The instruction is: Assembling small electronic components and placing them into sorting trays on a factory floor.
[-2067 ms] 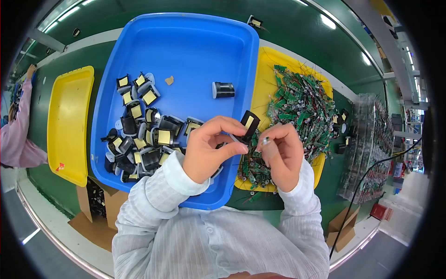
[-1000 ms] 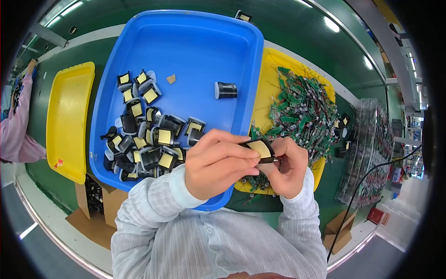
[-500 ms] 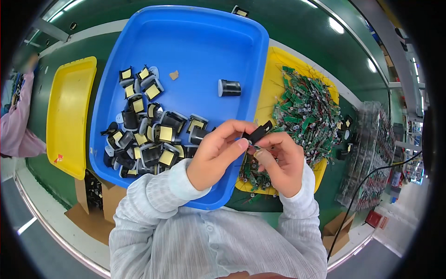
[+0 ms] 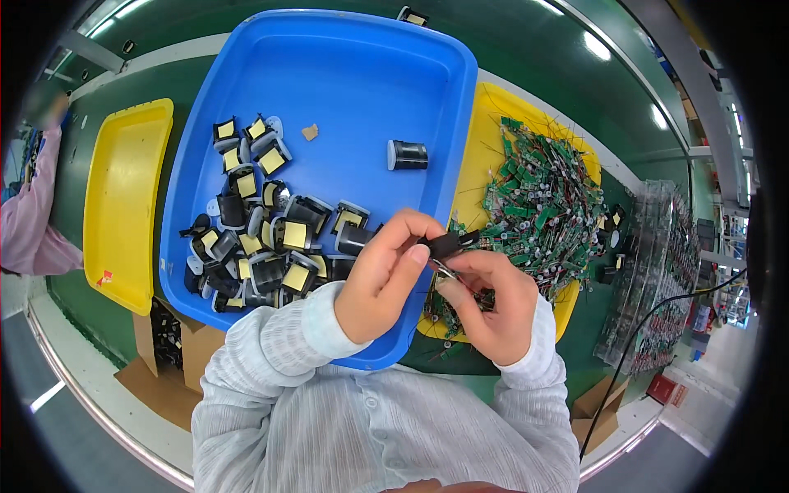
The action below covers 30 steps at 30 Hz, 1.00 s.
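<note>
My left hand (image 4: 380, 279) pinches a small black plastic housing (image 4: 445, 245) between thumb and fingers, above the right edge of the blue tray (image 4: 353, 66). Close against its underside, my right hand (image 4: 497, 304) is closed with thumb and forefinger on a thin, shiny part (image 4: 444, 269); its exact kind is too small to tell. In the tray to the left lies a heap of black housings (image 4: 294, 234) with pale yellow pads and grey caps. One more black housing (image 4: 408, 154) lies apart toward the tray's right side.
A yellow tray (image 4: 472, 177) on the right holds a pile of green circuit boards (image 4: 542, 197) with wires. Another yellow tray (image 4: 123, 197) stands at left, near an open cardboard box (image 4: 156, 386). Stacked clear trays (image 4: 653, 275) stand far right. A person's pink sleeve (image 4: 37, 218) shows far left.
The black housing has turned from slanting to nearly level and dropped slightly. My right hand has shifted a little lower, with the shiny part showing more between the fingers.
</note>
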{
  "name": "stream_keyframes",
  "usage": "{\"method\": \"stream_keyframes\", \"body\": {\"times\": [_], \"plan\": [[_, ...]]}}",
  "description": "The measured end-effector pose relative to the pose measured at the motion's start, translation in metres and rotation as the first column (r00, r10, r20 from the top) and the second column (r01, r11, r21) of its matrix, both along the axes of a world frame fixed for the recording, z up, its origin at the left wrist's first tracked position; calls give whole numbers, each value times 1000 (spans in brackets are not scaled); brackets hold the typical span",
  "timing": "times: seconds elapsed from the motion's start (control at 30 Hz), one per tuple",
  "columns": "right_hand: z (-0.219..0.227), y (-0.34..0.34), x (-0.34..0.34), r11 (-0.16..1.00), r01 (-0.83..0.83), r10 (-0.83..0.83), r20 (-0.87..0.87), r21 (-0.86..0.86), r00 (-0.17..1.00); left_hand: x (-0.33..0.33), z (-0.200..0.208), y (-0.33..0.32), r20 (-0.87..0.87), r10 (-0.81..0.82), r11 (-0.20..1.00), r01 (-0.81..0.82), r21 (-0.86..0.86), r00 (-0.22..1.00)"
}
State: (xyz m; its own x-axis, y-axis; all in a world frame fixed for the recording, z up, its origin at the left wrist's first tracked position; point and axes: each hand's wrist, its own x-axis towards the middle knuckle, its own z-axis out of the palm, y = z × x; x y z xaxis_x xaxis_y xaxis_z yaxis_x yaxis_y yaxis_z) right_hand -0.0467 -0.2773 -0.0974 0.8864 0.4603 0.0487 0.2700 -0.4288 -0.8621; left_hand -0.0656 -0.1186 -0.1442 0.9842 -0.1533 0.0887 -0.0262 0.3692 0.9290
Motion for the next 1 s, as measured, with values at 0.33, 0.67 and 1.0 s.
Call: {"method": "stream_keyframes", "body": {"times": [0.33,0.67,1.0], "plan": [[-6,-10,11,915,122,40,-388,384,921,5,0,2,69,88,989,-95,111,994],[-2,-16,12,794,248,126,-548,555,827,7,-1,8,-24,-66,990,69,125,998],[-10,-11,12,744,301,164,-600,596,783,4,-1,6,-200,-172,966,124,-228,965]]}}
